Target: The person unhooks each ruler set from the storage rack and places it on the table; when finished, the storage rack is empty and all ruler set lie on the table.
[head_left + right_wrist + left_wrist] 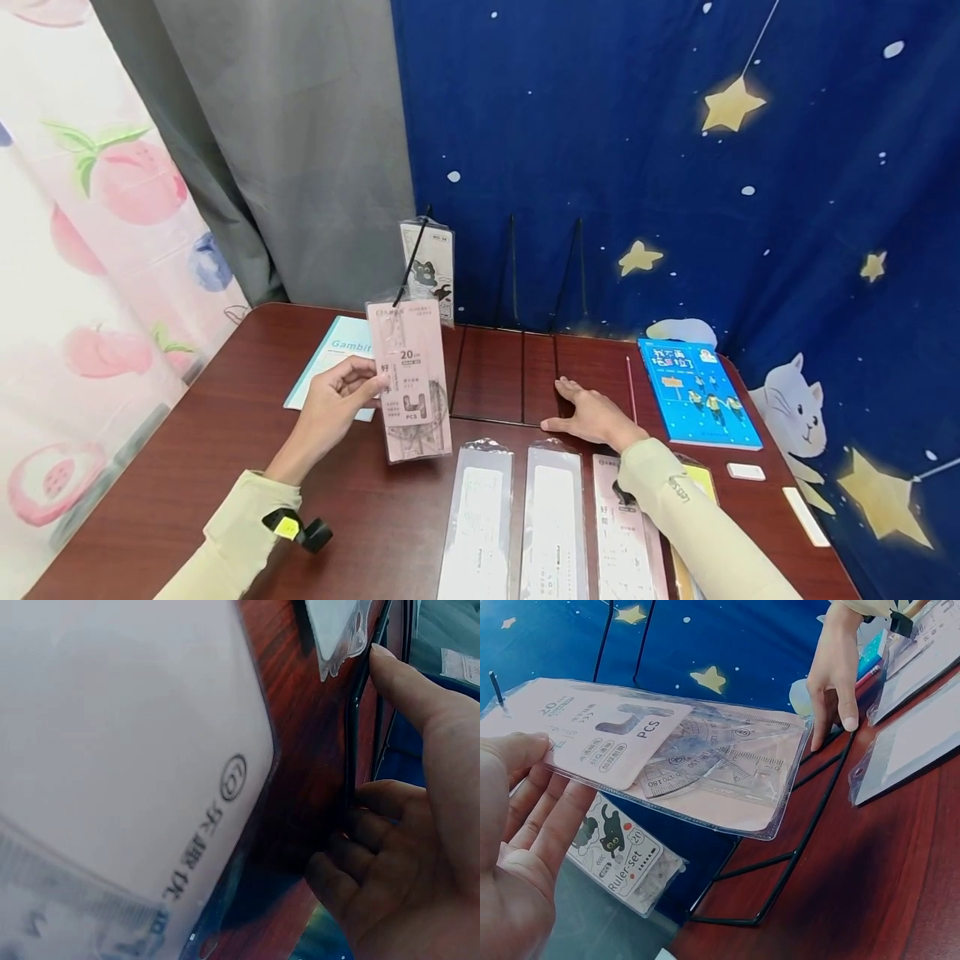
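Note:
My left hand pinches a pink ruler set pack at its left edge, thumb in front. The clear sleeve shows a protractor and other clear rulers. The pack's top meets the tip of a black hook of a wire rack. A white ruler set with a black cat hangs further back on that hook. My right hand rests on the rack's base, its fingers spread; in the right wrist view the thumb lies by the black bar.
Two white-backed packs, another pink pack and a yellow one lie along the near side of the table. A blue book, a red pencil and a white eraser are at the right. A Gambit notebook lies left.

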`<state>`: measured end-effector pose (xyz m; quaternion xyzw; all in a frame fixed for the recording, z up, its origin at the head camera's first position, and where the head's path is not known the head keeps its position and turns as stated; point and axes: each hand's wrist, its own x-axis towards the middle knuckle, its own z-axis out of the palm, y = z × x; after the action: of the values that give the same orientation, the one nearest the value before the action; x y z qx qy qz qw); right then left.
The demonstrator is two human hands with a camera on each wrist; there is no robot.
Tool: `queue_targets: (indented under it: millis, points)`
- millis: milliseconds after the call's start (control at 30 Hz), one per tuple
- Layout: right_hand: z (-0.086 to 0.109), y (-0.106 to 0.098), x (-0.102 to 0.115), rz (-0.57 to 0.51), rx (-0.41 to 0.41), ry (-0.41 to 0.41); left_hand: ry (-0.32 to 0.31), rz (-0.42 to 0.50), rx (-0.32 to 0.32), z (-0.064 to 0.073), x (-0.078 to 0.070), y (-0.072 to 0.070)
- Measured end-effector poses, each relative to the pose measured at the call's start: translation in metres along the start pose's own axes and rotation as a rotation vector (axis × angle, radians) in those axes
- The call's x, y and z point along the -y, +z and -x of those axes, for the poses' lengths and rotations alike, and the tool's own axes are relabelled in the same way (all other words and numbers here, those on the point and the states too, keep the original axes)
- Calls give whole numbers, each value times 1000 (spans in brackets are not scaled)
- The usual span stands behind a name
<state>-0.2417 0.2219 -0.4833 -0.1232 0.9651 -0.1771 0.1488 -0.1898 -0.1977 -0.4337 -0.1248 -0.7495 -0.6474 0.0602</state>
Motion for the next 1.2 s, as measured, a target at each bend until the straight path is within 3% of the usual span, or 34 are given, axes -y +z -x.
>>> queue_targets:
  millis: [500,867,1200]
  points:
    - [-1,0,-3,-12,-14,-17,-19,9,11,18,-8,0]
    - [-1,1,-3,-13,-14,-19,-16,68,21,30,-14,-2]
    - [-1,1,-3,-17,-11,-22,-32,68,81,44,-17,0]
